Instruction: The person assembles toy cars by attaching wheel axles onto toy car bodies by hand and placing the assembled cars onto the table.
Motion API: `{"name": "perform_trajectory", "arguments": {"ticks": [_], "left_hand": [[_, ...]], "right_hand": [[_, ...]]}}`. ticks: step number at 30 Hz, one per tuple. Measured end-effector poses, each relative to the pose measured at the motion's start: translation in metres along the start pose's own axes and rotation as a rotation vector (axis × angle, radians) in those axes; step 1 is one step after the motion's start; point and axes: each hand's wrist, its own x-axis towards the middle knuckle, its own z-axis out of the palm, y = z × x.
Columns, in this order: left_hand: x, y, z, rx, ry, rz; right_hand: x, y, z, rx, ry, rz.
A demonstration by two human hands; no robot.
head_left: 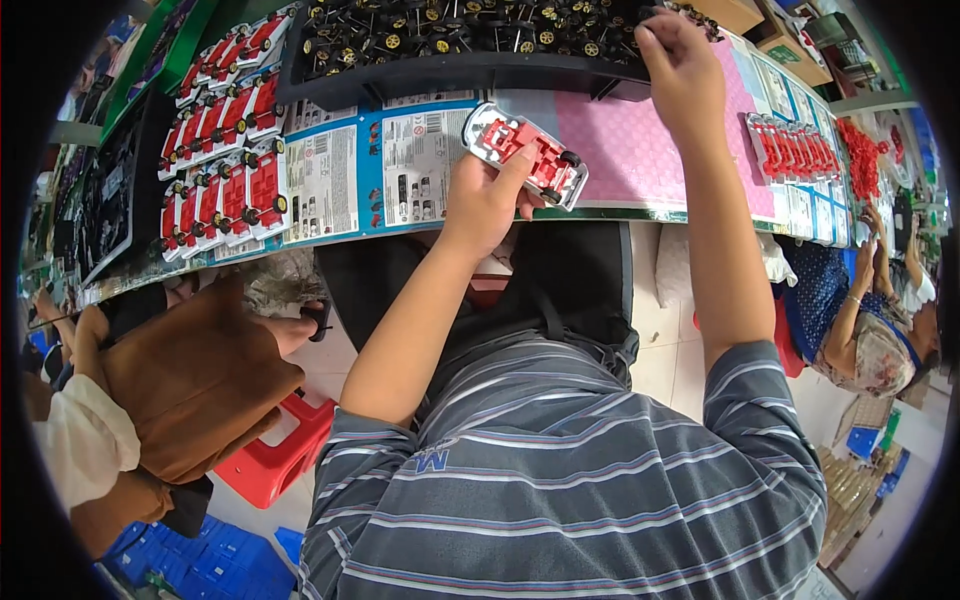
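My left hand (pixel 487 203) is closed on a toy car (pixel 535 170), its red underside turned up and its white-silver body showing round the edge. Black wheels sit at the car's right end; no wheels show at its upper left end. My right hand (pixel 682 62) is raised at the right end of a long black tray (pixel 470 72) heaped with black wheels on metal axles, several with yellow hubs. Its thumb and fingers are pinched together. Something dark shows at the fingertips, too small to tell whether it is held.
Rows of red-and-white toy cars with wheels (pixel 232 190) lie at the left. Another row of cars (pixel 792 150) stands at the right, beside loose red parts (pixel 858 160). Printed sheets and a pink mat (pixel 625 160) cover the table. Other people sit on both sides.
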Motion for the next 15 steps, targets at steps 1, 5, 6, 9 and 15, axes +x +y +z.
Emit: {"name": "perform_trajectory", "arguments": {"ticks": [1, 5, 6, 9, 15], "left_hand": [[-0.001, 0.000, -0.002, 0.023, -0.002, 0.002], [-0.006, 0.003, -0.006, 0.147, 0.029, -0.042], [-0.005, 0.005, -0.005, 0.168, -0.007, -0.049], [-0.005, 0.002, -0.007, 0.227, -0.059, -0.032], [-0.008, -0.011, -0.010, 0.272, -0.048, 0.003]], "right_hand": [[-0.015, -0.002, -0.004, -0.306, -0.057, 0.096], [-0.058, -0.070, 0.062, -0.493, -0.326, 0.074], [-0.063, -0.076, 0.072, -0.491, -0.353, 0.124], [-0.071, -0.075, 0.087, -0.511, -0.392, 0.216], [-0.074, -0.075, 0.091, -0.507, -0.414, 0.311]]}}
